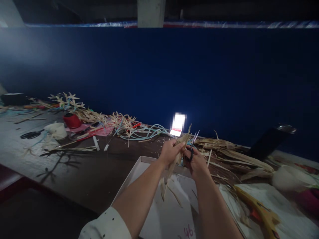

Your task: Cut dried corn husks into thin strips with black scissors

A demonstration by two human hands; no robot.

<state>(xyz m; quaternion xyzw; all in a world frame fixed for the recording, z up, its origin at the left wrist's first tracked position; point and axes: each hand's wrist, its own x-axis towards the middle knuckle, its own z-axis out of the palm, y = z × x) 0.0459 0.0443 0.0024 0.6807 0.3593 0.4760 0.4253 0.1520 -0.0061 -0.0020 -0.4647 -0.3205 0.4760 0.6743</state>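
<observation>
My left hand point(169, 152) is closed around a bunch of dry tan husk strips point(171, 170), which stick up past the fingers and hang down below them. Close beside it on the right, my right hand point(198, 163) grips dark-handled scissors point(195, 138), their blades pointing up and looking slightly apart. Whether the blades touch the husk cannot be made out. Beneath both hands lies a shallow white box point(129, 179) with a few loose husk pieces point(174, 196) inside.
Dried husks point(236, 156) lie at the right, near a yellow glue gun point(259, 205). A lit phone point(178, 124) leans at the back. Husk flowers point(122, 121), pale blue cords point(149, 132), a red thread spool point(72, 120), a white cup point(56, 130) and black scissors point(31, 134) sit leftward.
</observation>
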